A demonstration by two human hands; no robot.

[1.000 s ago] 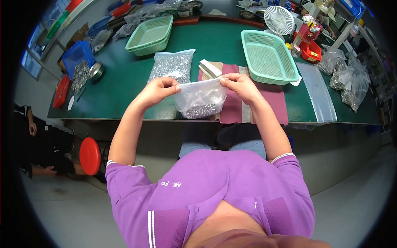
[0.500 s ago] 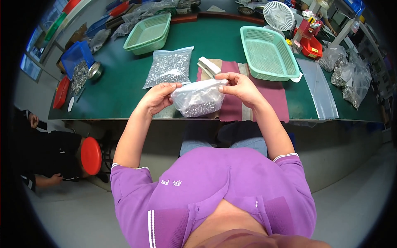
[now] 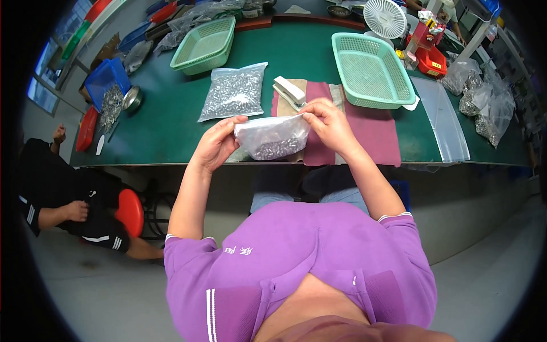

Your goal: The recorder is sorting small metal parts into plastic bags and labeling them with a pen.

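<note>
Between my hands, at the table's near edge, hangs a clear plastic bag (image 3: 276,138) with small shiny metal parts gathered in its bottom. My left hand (image 3: 218,141) pinches its upper left corner between thumb and fingers. At the upper right corner my right hand (image 3: 329,125) grips the bag's top edge. The top edge is stretched nearly straight. Just beyond my right fingertips lies a white stapler (image 3: 289,93) on a striped cloth (image 3: 373,131). A full, flat bag of similar metal parts (image 3: 235,92) rests behind my left hand.
Green mesh baskets stand at back left (image 3: 203,47) and back right (image 3: 373,71). Far left are a tipped blue bin (image 3: 106,80), spilled metal parts (image 3: 111,107) and a metal bowl (image 3: 131,99). Filled bags (image 3: 493,108) lie at right. A person in black (image 3: 62,188) sits left.
My right fingers have slid onto the bag's top corner, and its top edge is pulled flatter. The person at left has shifted, one hand now raised near the table.
</note>
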